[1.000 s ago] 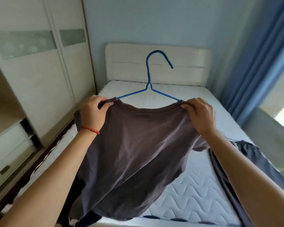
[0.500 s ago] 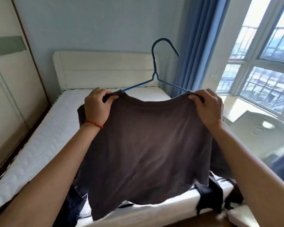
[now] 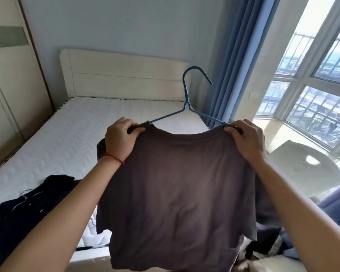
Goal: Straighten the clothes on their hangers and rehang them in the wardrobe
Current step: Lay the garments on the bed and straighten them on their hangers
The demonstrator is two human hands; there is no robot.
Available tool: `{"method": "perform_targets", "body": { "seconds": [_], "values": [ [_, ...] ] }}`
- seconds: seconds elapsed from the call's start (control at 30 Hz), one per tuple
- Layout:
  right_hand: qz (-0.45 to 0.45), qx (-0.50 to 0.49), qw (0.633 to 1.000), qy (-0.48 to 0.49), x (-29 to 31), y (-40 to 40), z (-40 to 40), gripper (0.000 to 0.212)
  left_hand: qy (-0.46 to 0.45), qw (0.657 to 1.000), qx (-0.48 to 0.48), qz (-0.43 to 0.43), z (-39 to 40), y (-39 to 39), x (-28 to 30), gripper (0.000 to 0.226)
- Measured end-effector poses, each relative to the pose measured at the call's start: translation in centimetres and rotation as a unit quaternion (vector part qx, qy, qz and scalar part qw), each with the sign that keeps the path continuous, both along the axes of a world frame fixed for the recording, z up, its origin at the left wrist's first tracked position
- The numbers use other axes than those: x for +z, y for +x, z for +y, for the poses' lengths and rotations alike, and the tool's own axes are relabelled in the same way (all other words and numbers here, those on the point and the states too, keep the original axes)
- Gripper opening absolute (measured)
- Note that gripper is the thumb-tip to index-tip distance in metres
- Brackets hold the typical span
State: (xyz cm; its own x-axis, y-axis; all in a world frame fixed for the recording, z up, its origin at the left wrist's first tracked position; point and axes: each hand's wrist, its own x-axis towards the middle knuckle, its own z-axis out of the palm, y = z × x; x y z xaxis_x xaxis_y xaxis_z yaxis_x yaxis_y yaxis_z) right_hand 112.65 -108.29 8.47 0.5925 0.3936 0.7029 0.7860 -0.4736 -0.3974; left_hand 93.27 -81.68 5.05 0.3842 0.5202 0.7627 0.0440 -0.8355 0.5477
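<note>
Above the foot of the bed (image 3: 53,146), a dark brown T-shirt (image 3: 177,193) is held up in the air on a blue wire hanger (image 3: 186,99). The hanger's hook is turned upward and curves to the right, seen against the blue curtain (image 3: 238,61); its two sloping arms are seen running down into the neck opening of the shirt. The shirt's left shoulder is gripped by the left hand (image 3: 119,141), whose fingers (image 3: 136,131) are curled over the fabric at the collar's edge, thumb on the near side. A red cord bracelet (image 3: 114,157) is worn on that wrist. The right shoulder is pinched in the same way by the right hand (image 3: 245,141), with fingers folded over the seam and the thumb pressed against the front of the cloth. Whether the hanger wire itself is caught inside either grip cannot be told, since it is hidden under the fabric there. The shirt is hung flat between the two hands, its hem loose and slightly uneven below.

Dark clothes (image 3: 28,213) are spread on the white quilted mattress at lower left, and more dark garments (image 3: 267,240) are glimpsed behind the shirt at lower right. A cream headboard (image 3: 122,75) is set against the pale blue wall. Part of the wardrobe (image 3: 6,75) is seen along the left edge, and a large window (image 3: 318,85) is seen on the right.
</note>
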Motion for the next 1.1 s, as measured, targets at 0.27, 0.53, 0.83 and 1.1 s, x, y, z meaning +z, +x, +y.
{"method": "perform_targets", "body": {
  "seconds": [0.27,0.53,0.83,1.1],
  "values": [
    [0.113,0.025,0.991,-0.067,-8.5,8.5,5.2,0.019,-0.046,0.992,0.040,0.110,3.4,5.7,-7.0,0.014],
    [0.215,0.014,0.971,-0.108,-17.7,20.8,16.7,0.018,-0.070,0.971,0.050,0.223,14.6,17.9,-15.4,0.007],
    [0.279,0.006,0.950,-0.137,-24.3,33.1,25.1,0.022,-0.113,0.948,0.056,0.292,23.2,31.0,-21.7,0.010],
    [0.263,0.035,0.953,-0.147,-29.7,42.7,29.9,0.027,-0.117,0.946,0.115,0.279,26.9,40.6,-26.4,0.018]
  ]
}}
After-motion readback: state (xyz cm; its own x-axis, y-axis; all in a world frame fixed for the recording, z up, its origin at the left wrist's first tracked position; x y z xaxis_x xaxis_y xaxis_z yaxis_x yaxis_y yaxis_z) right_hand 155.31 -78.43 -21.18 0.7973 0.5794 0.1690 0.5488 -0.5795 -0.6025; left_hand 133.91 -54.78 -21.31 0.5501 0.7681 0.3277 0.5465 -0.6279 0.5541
